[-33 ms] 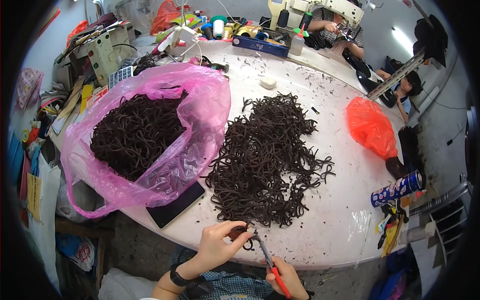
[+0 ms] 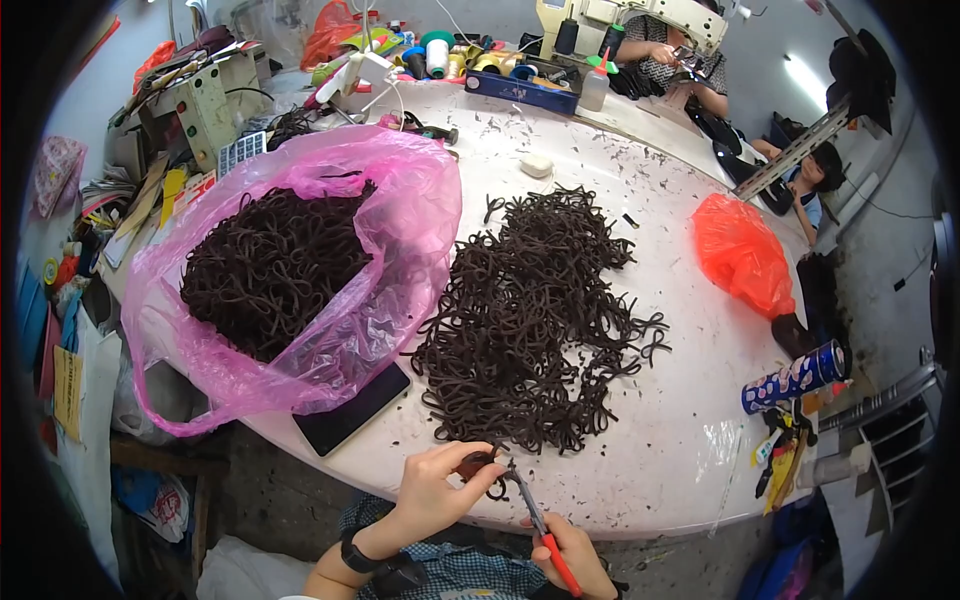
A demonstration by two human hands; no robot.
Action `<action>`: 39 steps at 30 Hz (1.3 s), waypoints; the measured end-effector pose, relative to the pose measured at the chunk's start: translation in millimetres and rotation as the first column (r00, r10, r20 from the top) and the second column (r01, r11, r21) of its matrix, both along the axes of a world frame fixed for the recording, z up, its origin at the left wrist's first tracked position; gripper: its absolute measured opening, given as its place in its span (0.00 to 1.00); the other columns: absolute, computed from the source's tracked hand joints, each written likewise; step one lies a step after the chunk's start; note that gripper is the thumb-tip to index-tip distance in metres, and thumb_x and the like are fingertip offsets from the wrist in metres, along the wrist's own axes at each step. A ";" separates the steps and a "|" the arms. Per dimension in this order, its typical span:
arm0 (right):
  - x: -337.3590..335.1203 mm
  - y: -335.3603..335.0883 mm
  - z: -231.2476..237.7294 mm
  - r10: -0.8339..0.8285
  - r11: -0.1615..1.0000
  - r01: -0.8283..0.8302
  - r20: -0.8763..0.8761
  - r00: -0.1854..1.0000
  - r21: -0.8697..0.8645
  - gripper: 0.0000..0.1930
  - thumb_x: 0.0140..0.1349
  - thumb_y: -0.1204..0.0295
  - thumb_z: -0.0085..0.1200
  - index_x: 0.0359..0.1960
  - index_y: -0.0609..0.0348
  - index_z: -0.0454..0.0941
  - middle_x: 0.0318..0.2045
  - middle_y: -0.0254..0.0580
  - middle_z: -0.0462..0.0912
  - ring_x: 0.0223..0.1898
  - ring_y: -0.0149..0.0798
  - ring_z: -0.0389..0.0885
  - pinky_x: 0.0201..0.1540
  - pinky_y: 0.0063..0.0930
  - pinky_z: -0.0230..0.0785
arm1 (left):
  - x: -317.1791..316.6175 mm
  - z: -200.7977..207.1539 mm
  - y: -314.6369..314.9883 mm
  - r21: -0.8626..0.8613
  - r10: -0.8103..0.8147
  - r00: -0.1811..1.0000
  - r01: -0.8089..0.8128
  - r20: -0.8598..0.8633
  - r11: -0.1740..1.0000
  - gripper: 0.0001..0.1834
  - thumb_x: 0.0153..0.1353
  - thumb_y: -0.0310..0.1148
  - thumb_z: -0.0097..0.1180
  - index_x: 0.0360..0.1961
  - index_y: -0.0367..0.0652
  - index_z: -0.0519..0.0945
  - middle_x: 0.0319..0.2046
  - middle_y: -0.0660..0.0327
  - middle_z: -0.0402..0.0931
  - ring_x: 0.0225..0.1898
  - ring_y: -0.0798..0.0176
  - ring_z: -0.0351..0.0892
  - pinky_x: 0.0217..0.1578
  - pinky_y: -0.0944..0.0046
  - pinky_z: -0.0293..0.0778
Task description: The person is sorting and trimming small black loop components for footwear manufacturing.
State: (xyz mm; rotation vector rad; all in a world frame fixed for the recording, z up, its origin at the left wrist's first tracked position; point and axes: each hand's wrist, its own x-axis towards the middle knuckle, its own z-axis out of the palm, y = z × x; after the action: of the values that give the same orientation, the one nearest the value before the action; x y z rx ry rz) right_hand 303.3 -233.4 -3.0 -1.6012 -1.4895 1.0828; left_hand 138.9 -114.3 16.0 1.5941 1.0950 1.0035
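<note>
Left hand (image 2: 440, 492): you pinch with it a small dark brown cord loop (image 2: 498, 490), over the near edge of the white tabletop (image 2: 670, 430).
Right hand (image 2: 577, 560): you grip the red-handled scissors (image 2: 541, 527); their tips are close to the loop, but I cannot tell if they touch it.
Loose pile of cord loops (image 2: 520, 320): it lies on the tabletop, just beyond your hands.
Pink plastic bag (image 2: 422, 185): it is open on your left, with more loops inside.

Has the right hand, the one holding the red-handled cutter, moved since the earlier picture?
No. The right hand shows no visible shift in any direction, judged against the near edge of the white table.
</note>
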 end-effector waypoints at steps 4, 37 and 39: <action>1.8 -1.6 -3.7 0.003 1.000 -0.003 -0.012 1.000 -0.017 0.21 0.55 0.55 0.44 0.36 0.65 0.66 0.19 0.50 0.68 0.21 0.51 0.67 0.24 0.36 0.60 | 2.2 1.6 -1.2 0.051 0.015 1.000 -0.014 -0.026 0.999 0.11 0.44 0.27 0.59 0.30 0.34 0.76 0.21 0.57 0.75 0.21 0.69 0.77 0.22 0.74 0.70; 20.3 20.3 6.6 -0.243 0.966 0.250 0.103 0.965 -0.060 0.24 0.50 0.49 0.49 0.34 0.60 0.72 0.09 0.29 0.63 0.14 0.23 0.61 0.18 0.17 0.53 | -71.1 43.3 75.8 0.641 0.820 0.558 -0.586 -0.124 0.496 0.33 0.40 0.21 0.58 0.52 0.40 0.61 0.51 0.54 0.59 0.40 0.58 0.68 0.39 0.64 0.65; 20.7 22.7 8.7 -0.245 0.966 0.251 0.104 0.964 -0.058 0.24 0.50 0.48 0.49 0.34 0.60 0.72 0.09 0.28 0.62 0.13 0.23 0.61 0.18 0.17 0.53 | -58.5 30.6 73.6 0.752 0.716 0.615 -0.287 -0.331 0.594 0.24 0.39 0.22 0.58 0.43 0.39 0.70 0.41 0.53 0.67 0.38 0.55 0.69 0.37 0.63 0.66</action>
State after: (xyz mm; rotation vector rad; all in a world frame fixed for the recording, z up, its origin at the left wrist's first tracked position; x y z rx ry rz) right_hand 324.0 -210.7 5.7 -1.8560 -1.2794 0.9363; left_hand 80.4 -40.7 46.6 2.3205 1.9344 1.4132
